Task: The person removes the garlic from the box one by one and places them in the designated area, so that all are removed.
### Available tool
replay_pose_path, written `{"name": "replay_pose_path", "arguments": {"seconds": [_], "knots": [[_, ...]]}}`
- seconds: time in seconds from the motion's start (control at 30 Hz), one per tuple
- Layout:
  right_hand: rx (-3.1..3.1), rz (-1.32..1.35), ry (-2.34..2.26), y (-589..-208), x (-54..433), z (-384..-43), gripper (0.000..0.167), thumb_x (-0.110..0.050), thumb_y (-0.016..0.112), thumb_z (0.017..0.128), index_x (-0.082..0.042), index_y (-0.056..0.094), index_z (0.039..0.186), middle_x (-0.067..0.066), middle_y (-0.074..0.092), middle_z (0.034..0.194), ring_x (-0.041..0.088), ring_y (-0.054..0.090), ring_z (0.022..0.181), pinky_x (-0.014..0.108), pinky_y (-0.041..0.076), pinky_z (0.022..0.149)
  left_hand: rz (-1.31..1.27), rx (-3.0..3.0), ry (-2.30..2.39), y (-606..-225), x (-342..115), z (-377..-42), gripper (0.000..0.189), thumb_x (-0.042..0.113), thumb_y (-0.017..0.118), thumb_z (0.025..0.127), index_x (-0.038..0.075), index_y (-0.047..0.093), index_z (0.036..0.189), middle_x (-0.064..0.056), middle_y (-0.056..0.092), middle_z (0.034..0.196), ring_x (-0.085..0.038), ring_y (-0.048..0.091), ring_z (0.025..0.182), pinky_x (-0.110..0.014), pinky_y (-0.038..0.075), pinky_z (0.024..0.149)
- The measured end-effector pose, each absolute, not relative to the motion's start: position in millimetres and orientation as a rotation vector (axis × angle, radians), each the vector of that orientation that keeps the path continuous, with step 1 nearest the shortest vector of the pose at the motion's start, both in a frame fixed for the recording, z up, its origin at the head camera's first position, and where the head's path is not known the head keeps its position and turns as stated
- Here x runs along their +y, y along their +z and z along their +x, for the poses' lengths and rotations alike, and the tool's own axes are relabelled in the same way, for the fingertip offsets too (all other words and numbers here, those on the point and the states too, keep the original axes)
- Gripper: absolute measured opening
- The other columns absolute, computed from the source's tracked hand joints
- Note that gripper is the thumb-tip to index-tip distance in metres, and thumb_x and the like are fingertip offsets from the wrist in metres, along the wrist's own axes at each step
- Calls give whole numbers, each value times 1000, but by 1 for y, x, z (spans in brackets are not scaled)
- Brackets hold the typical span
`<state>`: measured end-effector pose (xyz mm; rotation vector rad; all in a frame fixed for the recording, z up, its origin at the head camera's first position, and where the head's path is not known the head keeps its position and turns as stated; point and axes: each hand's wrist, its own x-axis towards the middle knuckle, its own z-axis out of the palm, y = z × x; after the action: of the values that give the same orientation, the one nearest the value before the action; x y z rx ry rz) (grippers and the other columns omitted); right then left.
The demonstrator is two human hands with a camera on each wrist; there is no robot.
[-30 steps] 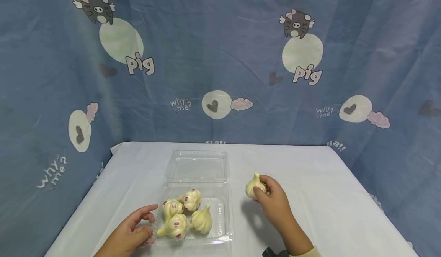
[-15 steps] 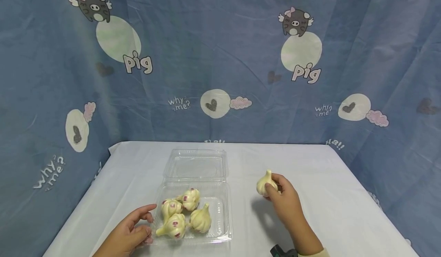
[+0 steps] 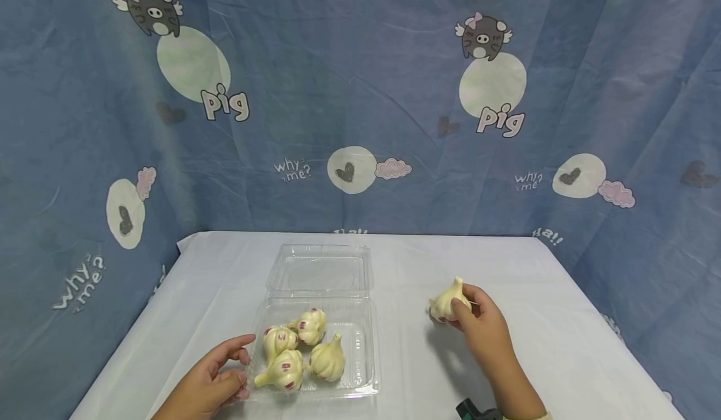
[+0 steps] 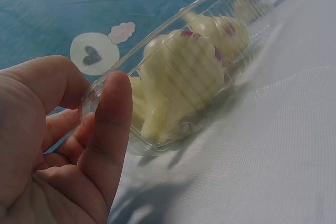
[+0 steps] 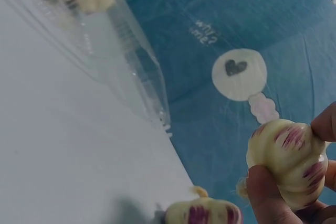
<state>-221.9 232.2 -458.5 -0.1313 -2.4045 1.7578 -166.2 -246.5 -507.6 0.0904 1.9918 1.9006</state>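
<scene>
My right hand (image 3: 484, 326) grips a pale garlic bulb (image 5: 283, 153) with purple streaks between thumb and fingers, over the right part of the table. A second garlic bulb (image 5: 205, 214) shows just beside it at the bottom of the right wrist view; in the head view the held one mostly hides it. At the left, my left hand (image 3: 208, 376) rests by the side of a clear plastic container (image 3: 360, 379), relaxed fingers and thumb spread at its rim. Several garlic bulbs (image 3: 328, 360) lie inside the container's left and middle part.
The container's hinged lid (image 3: 323, 270) lies folded back behind it. White cloth (image 3: 394, 370) covers the table. A blue patterned curtain (image 3: 360, 94) encloses the back and sides. A dark wrist device (image 3: 475, 410) is at the lower edge near the right arm.
My right hand has moved to the right with the garlic bulb, away from the container, coming beside another bulb. The left hand and the container have stayed in place.
</scene>
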Motion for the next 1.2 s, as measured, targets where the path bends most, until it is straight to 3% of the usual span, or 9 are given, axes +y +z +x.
{"name": "replay_pose_path", "arguments": {"seconds": [0.33,0.7,1.2], "knots": [[-2370,-193,1768,-455,251,-220,41,-18,55,108,1,55,144,20,58,141,4,64,103,24,61,86,71,1995,1899,-507,-246,-164,77,13,62,104,-4,17,163,-14,38,124,-15,60,81,-37,61,85],[-2418,-276,1687,-454,278,-222,49,-25,53,109,2,50,150,22,55,146,-4,63,97,20,59,86,8,2036,1876,-505,-243,-162,75,11,62,103,-1,20,164,-17,38,127,-17,60,80,-37,61,82],[-2637,-471,1528,-477,295,-230,59,-29,55,106,6,44,153,29,53,146,26,68,113,23,61,83,55,2029,1859,-502,-242,-163,74,8,56,103,-1,16,165,-16,35,127,-16,59,82,-36,56,75]]}}
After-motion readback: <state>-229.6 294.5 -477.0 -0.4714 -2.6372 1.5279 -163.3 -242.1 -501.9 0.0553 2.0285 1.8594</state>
